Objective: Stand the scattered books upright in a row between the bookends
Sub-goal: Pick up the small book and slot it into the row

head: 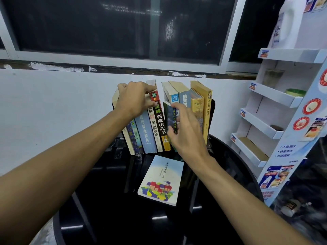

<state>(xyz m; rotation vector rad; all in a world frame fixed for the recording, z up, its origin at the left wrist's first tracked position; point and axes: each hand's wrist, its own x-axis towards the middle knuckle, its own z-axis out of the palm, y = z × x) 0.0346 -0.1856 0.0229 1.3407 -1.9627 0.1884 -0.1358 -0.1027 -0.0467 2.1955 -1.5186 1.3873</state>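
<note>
The left hand (134, 99) curled its fingers over the tops of the leaning books (145, 133), gripping them; just right of those fingers, the right hand (185, 133) pinched a dark green book (169, 117), nearly upright in the gap. Below both hands, a pale blue book (161, 179) lay flat on the tabletop (106, 209).

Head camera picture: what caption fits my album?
Left hand grips leaning books, right hand holds a dark book in the gap; a pastel book lies flat.

black spine (161, 123) reads 西藏生死书; yellow cover (197, 105) perhaps "troy"
</note>
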